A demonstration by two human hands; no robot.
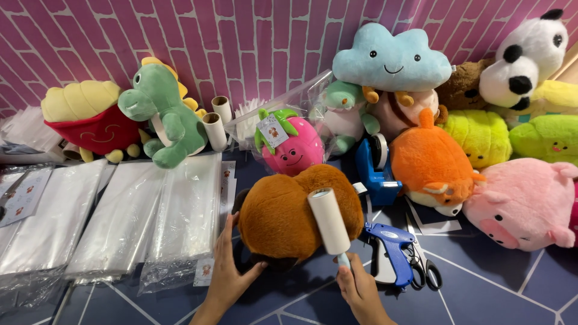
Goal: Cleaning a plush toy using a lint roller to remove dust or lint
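Note:
A brown plush toy (283, 207) lies in the middle of the dark blue surface. My left hand (229, 271) rests against its lower left side and steadies it. A white lint roller (329, 221) lies across the plush's right half, its light blue handle gripped in my right hand (359, 289). The roller's head touches the brown fur.
Stacks of clear plastic bags (120, 216) lie at the left. A blue tagging gun (392, 244), scissors (424, 265) and a blue tape dispenser (373, 168) sit at the right. Many plush toys line the pink brick wall (253, 42), among them a green dinosaur (162, 114) and a pink pig (524, 204).

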